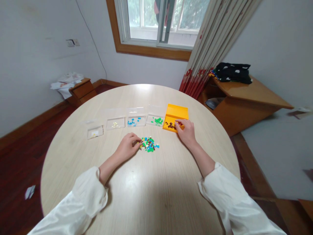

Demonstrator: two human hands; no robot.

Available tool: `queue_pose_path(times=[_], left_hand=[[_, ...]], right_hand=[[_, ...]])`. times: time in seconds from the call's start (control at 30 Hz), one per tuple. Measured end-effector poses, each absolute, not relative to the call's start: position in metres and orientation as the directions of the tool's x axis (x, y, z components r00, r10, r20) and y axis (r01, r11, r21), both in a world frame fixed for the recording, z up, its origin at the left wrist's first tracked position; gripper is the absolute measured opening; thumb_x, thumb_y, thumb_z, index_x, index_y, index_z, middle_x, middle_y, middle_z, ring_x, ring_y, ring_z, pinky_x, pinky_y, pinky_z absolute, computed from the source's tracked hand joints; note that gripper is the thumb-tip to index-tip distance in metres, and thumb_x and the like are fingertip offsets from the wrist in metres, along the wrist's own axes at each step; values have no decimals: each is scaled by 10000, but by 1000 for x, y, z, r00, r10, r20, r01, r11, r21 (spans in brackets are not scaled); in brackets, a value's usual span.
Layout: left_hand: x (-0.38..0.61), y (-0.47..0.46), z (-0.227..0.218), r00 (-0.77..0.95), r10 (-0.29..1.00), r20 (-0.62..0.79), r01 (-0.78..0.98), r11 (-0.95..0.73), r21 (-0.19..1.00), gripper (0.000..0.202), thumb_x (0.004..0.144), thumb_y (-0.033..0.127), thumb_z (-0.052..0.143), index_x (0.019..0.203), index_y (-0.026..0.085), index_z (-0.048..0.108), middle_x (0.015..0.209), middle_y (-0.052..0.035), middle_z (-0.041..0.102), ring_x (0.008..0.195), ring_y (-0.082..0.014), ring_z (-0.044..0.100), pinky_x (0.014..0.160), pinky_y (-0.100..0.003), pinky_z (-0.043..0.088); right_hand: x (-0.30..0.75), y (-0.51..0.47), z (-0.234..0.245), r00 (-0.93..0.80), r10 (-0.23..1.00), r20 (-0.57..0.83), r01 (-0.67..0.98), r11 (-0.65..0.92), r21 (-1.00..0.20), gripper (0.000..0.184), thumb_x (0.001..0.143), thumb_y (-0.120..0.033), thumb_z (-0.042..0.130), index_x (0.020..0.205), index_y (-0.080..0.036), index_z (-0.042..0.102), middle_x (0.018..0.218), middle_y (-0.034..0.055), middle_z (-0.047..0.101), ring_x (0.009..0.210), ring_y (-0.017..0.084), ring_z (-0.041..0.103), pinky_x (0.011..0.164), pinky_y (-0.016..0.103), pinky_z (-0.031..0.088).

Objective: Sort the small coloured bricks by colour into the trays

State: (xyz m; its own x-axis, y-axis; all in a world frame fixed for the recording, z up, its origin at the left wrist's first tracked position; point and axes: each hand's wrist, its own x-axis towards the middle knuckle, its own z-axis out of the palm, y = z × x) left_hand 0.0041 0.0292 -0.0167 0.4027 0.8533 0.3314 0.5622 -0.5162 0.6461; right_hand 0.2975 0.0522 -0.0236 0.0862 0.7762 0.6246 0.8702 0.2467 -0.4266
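A mixed pile of small building bricks (149, 144), in green, blue, brown, yellow and cream, lies at the middle of the round table. My left hand (128, 144) is at the pile's left edge, thumb and fingertips brought together; what they hold is too small to make out. Over the right part of an open yellow box (178, 111) is my right hand (187, 132), its fingers pinched on a small brown brick (180, 123). Dark brown bricks (170, 125) lie in the box beside those fingertips.
Left of the yellow box stand clear lidded boxes, opened: one with green bricks (157, 121), one with blue bricks (132, 122), one with cream bricks (114, 125), and a small box (95, 133) with yellow pieces. A wooden cabinet (244, 98) stands beyond the round table (137, 195).
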Motion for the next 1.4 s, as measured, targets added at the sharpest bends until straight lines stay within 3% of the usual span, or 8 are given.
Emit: queue_pose_path(times=[0.43,0.63,0.77,0.93,1.07,1.23,1.4], left_hand=[[4,28,-14,402,870,286,578,-483,658,140,809,170,530,759,158,660,766,-48,603,717,-153,537,694,-287,427],[6,29,-15,203,936,286,443,-349,826,136,775,247,548,760,161,652,723,-21,626,588,-117,482,580,-249,386],[8,29,-10,114,980,164,248,-188,950,195,726,324,597,772,146,662,702,-26,654,582,-117,513,572,-245,395],[13,20,-2,120,990,74,83,-84,993,245,680,378,652,765,148,660,722,-33,667,639,-130,560,618,-254,438],[18,13,-1,191,980,52,65,-66,996,254,663,384,664,740,142,656,670,-27,648,613,-128,547,613,-260,440],[19,11,0,228,973,25,55,-38,998,254,651,373,670,739,135,667,640,-19,633,577,-114,526,583,-250,427],[20,9,3,249,968,12,26,-19,999,254,663,368,676,749,130,677,629,-17,633,564,-110,523,567,-245,429]], right_hand=[[295,52,-23,85,771,631,865,257,-431,214,855,-300,486,850,-179,663,767,68,672,734,207,566,716,352,373],[288,48,-17,68,761,645,868,274,-415,223,873,-311,471,852,-192,658,762,63,670,742,211,564,719,357,372],[265,35,-6,-49,747,663,844,386,-372,205,888,-275,463,888,-198,653,782,60,675,747,205,565,719,355,377],[215,9,1,-322,659,679,711,643,-287,257,916,-229,428,1082,-212,624,872,69,681,819,202,576,728,357,398],[187,-6,-1,-402,644,651,605,721,-339,284,927,-235,429,1154,-232,599,894,66,680,842,193,583,720,353,410],[178,-10,-5,-350,671,653,570,706,-420,228,922,-249,451,1022,-244,655,850,54,683,807,184,587,711,345,422],[179,-7,-7,-275,709,649,552,669,-497,192,904,-247,492,1003,-234,655,821,47,683,796,183,592,713,341,436]])
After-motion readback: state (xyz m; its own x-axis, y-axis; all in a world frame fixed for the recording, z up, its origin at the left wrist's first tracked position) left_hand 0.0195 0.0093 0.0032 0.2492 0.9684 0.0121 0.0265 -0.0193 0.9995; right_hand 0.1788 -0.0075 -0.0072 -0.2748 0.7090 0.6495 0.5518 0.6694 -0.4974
